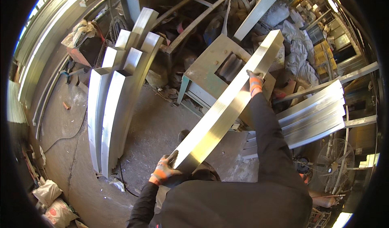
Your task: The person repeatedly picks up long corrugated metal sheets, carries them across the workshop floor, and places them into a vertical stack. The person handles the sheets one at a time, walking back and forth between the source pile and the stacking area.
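Observation:
A long, shiny rectangular metal tube (221,116) slants across the middle, from low near my body up to the far right. Around its near end my left hand (165,169) is closed, in an orange and grey glove. Farther up the tube, my right hand (255,83) grips its right side in a matching glove. Behind the tube stands a pale machine housing (214,62) with a dark roller in its opening. Several similar metal tubes (115,118) stand bunched on the left.
Ribbed metal panels (312,114) lie stacked at the right on a frame. A round fan (333,165) stands beyond my right arm. White sacks (58,211) lie at the lower left, and a cable (67,138) runs over the floor. Plastic-wrapped bundles (298,49) are piled at the far right.

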`<state>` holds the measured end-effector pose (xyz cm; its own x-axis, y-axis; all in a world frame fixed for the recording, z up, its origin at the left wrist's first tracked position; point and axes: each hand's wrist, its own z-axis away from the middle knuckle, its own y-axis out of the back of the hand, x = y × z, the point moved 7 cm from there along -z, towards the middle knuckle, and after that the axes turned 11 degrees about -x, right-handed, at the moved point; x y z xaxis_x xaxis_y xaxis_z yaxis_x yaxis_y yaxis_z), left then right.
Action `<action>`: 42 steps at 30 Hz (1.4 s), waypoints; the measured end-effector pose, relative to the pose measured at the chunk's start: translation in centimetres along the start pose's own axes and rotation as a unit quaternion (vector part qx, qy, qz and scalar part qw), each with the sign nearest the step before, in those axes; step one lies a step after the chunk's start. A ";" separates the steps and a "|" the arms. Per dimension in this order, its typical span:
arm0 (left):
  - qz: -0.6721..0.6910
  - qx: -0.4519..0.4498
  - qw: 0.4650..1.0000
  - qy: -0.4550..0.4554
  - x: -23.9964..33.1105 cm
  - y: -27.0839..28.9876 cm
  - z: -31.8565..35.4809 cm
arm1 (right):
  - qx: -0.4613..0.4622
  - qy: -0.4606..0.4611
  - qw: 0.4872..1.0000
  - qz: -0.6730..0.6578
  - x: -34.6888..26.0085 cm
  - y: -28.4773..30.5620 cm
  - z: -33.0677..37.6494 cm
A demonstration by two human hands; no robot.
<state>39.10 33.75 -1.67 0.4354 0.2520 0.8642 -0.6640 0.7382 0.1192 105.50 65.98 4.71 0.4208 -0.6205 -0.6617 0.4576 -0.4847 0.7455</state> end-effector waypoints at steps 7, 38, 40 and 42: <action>0.151 -0.101 0.983 0.019 4.6 -1.6 -13.9 | -0.046 -0.018 0.972 0.228 -4.7 -1.4 -10.9; 0.189 -0.188 0.963 0.038 0.0 2.5 -12.6 | 0.056 0.067 0.875 0.476 2.2 -8.0 -17.8; 0.238 -0.181 0.954 0.022 -2.9 2.8 -7.6 | 0.067 0.070 0.889 0.448 2.2 -8.2 -11.7; 0.281 -0.200 0.939 0.018 -6.2 2.7 -2.4 | 0.040 0.024 0.909 0.414 3.2 -8.8 -5.0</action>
<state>36.09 35.66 -7.88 0.1108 0.6871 0.7181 -0.5164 0.6571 -0.5492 106.74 71.34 -4.32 0.6303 -0.7658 0.1279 -0.0891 0.0923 0.9917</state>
